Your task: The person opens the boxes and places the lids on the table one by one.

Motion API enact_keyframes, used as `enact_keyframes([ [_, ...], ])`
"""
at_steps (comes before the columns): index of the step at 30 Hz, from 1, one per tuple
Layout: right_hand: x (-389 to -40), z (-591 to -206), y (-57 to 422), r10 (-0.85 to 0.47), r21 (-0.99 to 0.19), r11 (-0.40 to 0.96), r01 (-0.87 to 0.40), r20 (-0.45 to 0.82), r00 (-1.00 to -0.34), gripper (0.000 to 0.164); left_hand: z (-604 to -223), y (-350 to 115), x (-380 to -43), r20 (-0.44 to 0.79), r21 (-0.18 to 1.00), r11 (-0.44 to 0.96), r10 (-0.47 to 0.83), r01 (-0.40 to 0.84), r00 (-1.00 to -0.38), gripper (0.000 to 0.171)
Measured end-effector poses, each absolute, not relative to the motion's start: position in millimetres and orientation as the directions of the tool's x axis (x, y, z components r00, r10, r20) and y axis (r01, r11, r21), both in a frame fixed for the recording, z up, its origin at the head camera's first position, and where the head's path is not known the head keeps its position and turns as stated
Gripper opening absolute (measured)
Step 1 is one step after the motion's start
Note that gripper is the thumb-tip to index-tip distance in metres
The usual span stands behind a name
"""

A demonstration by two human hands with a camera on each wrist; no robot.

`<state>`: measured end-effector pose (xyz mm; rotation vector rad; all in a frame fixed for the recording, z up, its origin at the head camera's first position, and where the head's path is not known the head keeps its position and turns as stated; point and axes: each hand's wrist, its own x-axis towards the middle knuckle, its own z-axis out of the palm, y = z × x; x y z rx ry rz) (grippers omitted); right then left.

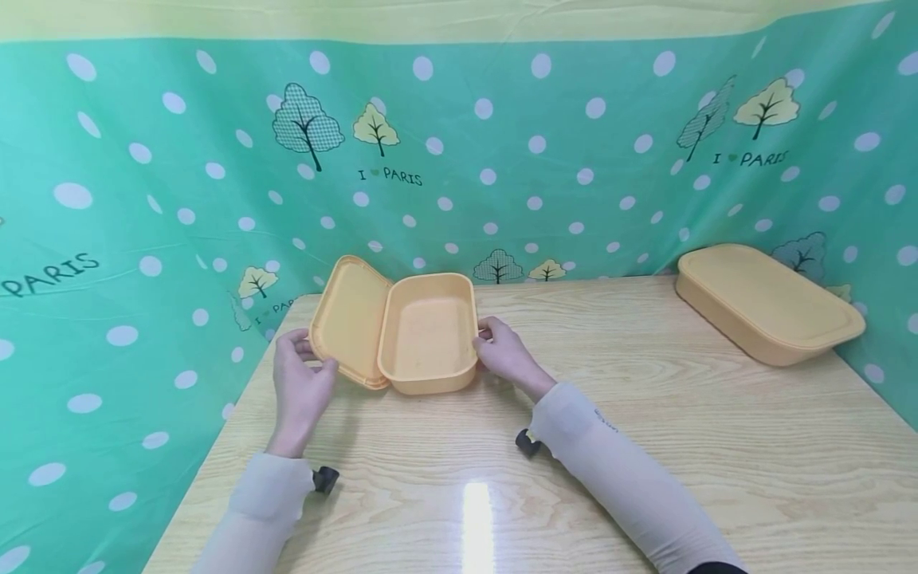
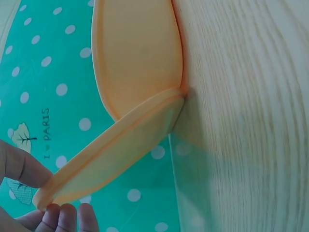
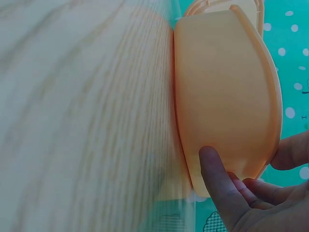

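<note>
An orange-yellow plastic box [image 1: 430, 335] stands uncovered on the table, its inside bare. Its matching lid [image 1: 350, 323] tilts up along the box's left side, the lower edge down by the box wall. My left hand [image 1: 303, 391] pinches the lid's raised outer edge, thumb [image 2: 26, 166] on one face and fingertips [image 2: 67, 217] on the other. At the box's right side, my right hand [image 1: 509, 355] holds the wall; the thumb [image 3: 292, 151] is at the rim and a finger [image 3: 217, 176] lies along the outer side.
A larger lidded container [image 1: 767, 303] of the same colour sits at the table's back right. Behind the wooden table [image 1: 645, 422] hangs a green dotted curtain [image 1: 459, 119], close to the box. A dark strap end [image 1: 326, 480] sticks out from the left wrist.
</note>
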<state>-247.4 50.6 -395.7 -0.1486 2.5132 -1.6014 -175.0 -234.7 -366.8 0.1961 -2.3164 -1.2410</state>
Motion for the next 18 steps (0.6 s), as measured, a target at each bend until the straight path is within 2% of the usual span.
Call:
enact_keyframes([
  [18, -250, -399, 51, -0.174, -0.907, 0.419, -0.025, -0.054, -0.983, 0.039, -364, -248, -178, 0.336, 0.767, 0.640, -0.338, 0.047, -0.879, 0.056],
])
